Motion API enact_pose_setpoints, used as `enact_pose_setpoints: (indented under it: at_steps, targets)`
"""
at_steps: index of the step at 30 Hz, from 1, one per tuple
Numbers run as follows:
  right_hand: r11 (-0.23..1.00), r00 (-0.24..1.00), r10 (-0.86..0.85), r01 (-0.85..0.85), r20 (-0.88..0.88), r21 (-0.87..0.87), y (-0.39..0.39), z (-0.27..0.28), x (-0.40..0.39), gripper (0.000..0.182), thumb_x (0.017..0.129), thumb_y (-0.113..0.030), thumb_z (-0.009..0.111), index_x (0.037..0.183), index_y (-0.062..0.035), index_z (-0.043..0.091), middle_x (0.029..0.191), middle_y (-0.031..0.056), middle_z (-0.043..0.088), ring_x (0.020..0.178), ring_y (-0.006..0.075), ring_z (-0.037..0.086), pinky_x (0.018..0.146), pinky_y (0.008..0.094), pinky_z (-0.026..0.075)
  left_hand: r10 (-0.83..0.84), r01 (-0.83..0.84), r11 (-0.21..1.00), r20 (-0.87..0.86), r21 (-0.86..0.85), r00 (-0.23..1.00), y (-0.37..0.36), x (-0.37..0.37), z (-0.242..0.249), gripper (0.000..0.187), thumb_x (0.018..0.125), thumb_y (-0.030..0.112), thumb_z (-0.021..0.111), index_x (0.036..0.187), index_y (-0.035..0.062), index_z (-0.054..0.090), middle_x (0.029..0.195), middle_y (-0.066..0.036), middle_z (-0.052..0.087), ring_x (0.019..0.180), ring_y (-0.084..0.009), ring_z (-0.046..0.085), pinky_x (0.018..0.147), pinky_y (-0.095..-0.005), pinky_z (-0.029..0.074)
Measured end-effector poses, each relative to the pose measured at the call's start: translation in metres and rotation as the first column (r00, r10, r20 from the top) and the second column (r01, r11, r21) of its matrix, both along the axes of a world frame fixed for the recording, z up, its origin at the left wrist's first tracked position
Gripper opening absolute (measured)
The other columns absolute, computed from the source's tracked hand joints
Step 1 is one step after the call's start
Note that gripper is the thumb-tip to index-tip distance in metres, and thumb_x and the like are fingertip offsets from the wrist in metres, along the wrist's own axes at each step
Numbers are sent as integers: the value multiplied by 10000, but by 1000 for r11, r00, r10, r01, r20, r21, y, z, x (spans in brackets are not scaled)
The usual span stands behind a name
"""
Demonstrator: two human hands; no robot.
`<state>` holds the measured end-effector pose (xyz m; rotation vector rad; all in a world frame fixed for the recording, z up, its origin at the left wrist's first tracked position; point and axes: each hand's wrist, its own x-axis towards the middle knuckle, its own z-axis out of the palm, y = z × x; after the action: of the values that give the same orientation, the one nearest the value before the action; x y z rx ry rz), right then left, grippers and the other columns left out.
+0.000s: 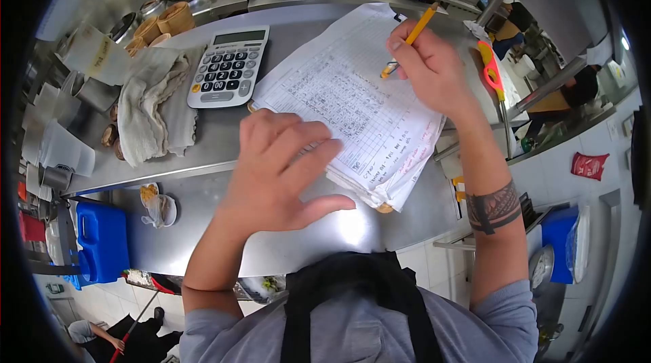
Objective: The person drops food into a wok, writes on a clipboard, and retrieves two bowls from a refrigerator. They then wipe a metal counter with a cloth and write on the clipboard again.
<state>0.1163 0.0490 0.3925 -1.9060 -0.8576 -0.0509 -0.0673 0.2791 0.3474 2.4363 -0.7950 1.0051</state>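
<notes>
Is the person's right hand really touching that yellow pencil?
Touching. The head view shows the right hand gripping the yellow pencil, its shaft pressed between thumb and fingers, with both ends sticking out.

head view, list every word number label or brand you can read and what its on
"7 8 9", "4 5 6", "1 2 3", "0 00": keys of the calculator; its brand line is too small to read.
Papers: black and red handwriting, too small and blurred to quote reliably.
White tub: writing on its label, too blurred.
Red packet: pale print, too blurred.
</notes>
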Motion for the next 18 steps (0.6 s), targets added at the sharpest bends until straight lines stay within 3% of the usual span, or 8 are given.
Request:
enact_pose_setpoints:
  at_steps: [1,2,4,8,10,11,13,18]
  targets:
    - [998,993,-19,26,114,-57,-1,-2,4,129,1050,-168,619,1005,-49,642,821,-26,597,699,54,573,647,227,461,5,-5,1000,-7,-4,1000,2,0,-1,621,697,473,892,1153,95,705,1154,-56,661,1036,-295,572,932,-479,406]
    - [998,994,-13,20,108,-61,-1,-6,9,129,1050,-168,619,1005,-49,642,821,-26,597,699,54,573,647,227,461,5,-5,1000,-2,-25,1000,4,1,-2,589,692,452,900,1109,83,711,1104,-61,658,996,-295,573,886,-462,425]
    - [995,978,76,-62,193,-79,-1,-16,19,191,1002,-203,688,944,-22,671,658,5,590,601,75,522,573,290,421,8,-9,999,-3,-51,1000,5,3,-6,557,686,431,908,1065,70,717,1055,-66,654,957,-295,575,841,-444,444]
    - [990,978,96,-75,183,-118,5,-18,20,216,1015,-210,679,927,-13,673,673,8,601,625,78,537,582,284,428,-3,5,992,20,-130,1000,8,7,-18,395,707,288,905,956,27,744,899,-80,639,822,-289,569,717,-389,461]
    - [996,997,74,-74,20,41,7,-13,12,227,1034,-209,663,931,-7,673,708,20,629,638,87,545,597,279,442,-8,12,986,25,-165,1000,7,8,-21,342,729,259,884,937,15,764,865,-90,633,784,-292,557,696,-386,463]
    - [997,997,75,-76,15,35,7,-16,11,227,1034,-209,663,931,-7,673,708,20,629,638,87,545,597,279,442,-15,21,982,35,-187,999,6,9,-21,298,723,210,870,921,11,767,845,-84,633,768,-285,556,685,-383,465]
    - [992,983,123,-126,133,11,5,-23,11,238,1052,-208,650,931,-5,674,741,31,653,669,100,588,633,282,477,-20,28,976,42,-216,999,4,10,-21,257,717,160,856,905,8,770,826,-79,632,751,-277,556,673,-381,466]
    - [992,968,126,-121,216,-34,4,-24,5,234,1055,-211,664,947,-3,677,755,44,664,682,123,647,659,286,519,12,6,966,66,-257,998,3,9,-24,198,703,86,827,875,4,775,788,-68,645,714,-261,558,664,-372,474]
